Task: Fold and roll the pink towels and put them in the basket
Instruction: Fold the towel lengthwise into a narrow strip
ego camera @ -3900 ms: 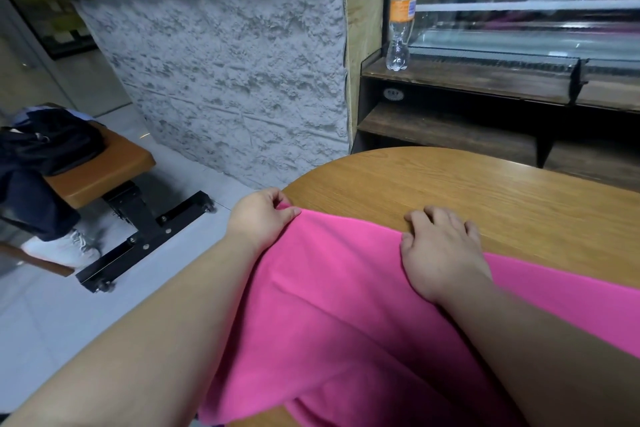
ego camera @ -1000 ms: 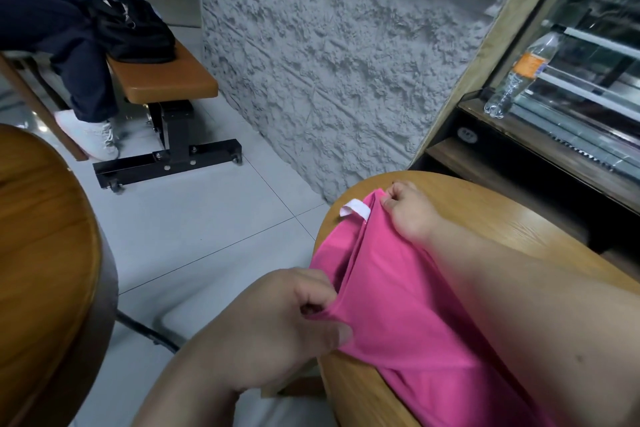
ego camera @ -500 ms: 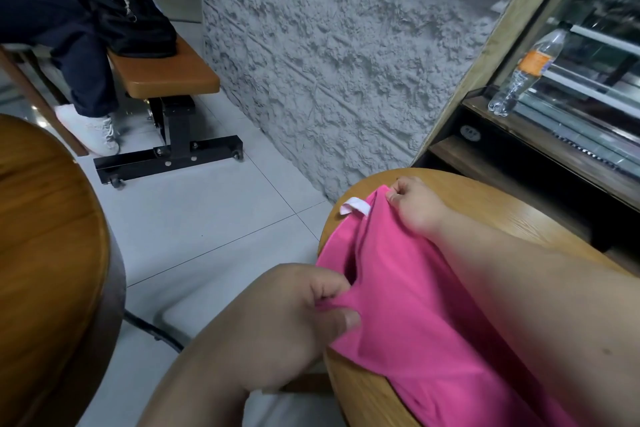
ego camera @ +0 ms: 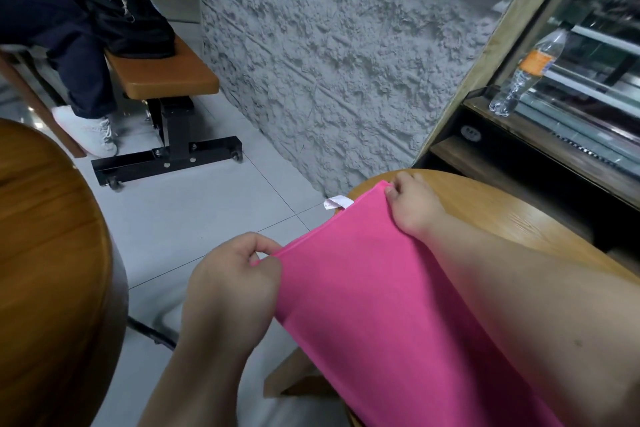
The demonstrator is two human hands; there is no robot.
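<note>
A pink towel (ego camera: 374,295) lies folded lengthwise over the left edge of a round wooden table (ego camera: 502,218), stretched taut between my hands. My left hand (ego camera: 239,274) pinches the near corner of the towel, held out past the table's edge. My right hand (ego camera: 412,208) grips the far corner on the tabletop. A white label (ego camera: 336,202) sticks out from the towel's far edge. No basket is in view.
Another round wooden table (ego camera: 52,253) fills the left. A bench (ego camera: 166,76) with a black bag (ego camera: 131,24) and a seated person's leg (ego camera: 79,59) stands at the back left. A water bottle (ego camera: 523,76) sits on a shelf at the right, beside a rough grey wall (ego camera: 329,62).
The towel's end edge has been pulled straight and flat between my hands. My left hand moved up and left with its corner. The loose fold near the label is gone.
</note>
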